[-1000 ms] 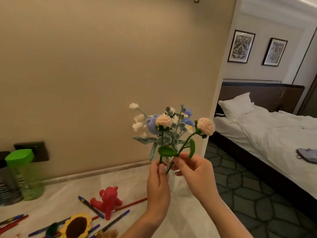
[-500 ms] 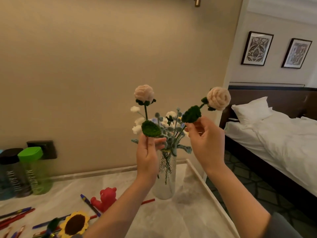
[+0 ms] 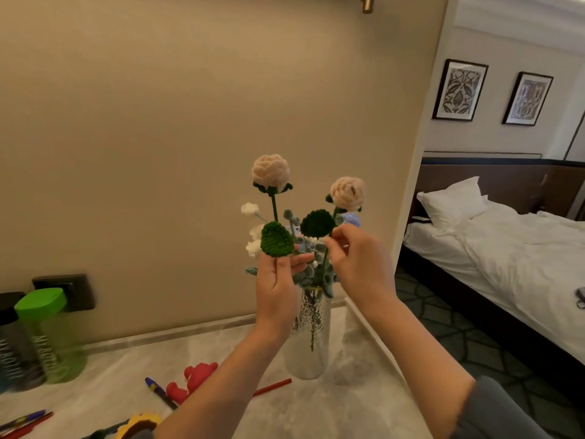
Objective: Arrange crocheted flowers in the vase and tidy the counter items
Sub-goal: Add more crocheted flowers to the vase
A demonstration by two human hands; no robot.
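A clear glass vase (image 3: 308,350) stands on the marble counter (image 3: 348,403) near its right edge, with white, blue and grey-green crocheted sprigs (image 3: 305,248) in it. My left hand (image 3: 277,289) grips the stem of a pink crocheted rose (image 3: 270,171) with one green leaf, held upright above the vase. My right hand (image 3: 357,264) pinches the stem of a second pink rose (image 3: 347,192) just right of it, over the vase mouth. Whether either stem reaches into the vase is hidden by my hands.
On the counter lie a red toy figure (image 3: 193,380), a red pencil (image 3: 272,387), several pens (image 3: 158,391) and a crocheted sunflower (image 3: 139,423). A green bottle (image 3: 50,337) and a dark bottle (image 3: 12,350) stand at the left by the wall. A bed (image 3: 506,258) is on the right.
The two roses were lifted out of the bunch, one in each hand, and raised. My right hand has since brought its rose lower and closer to the left one, over the vase.
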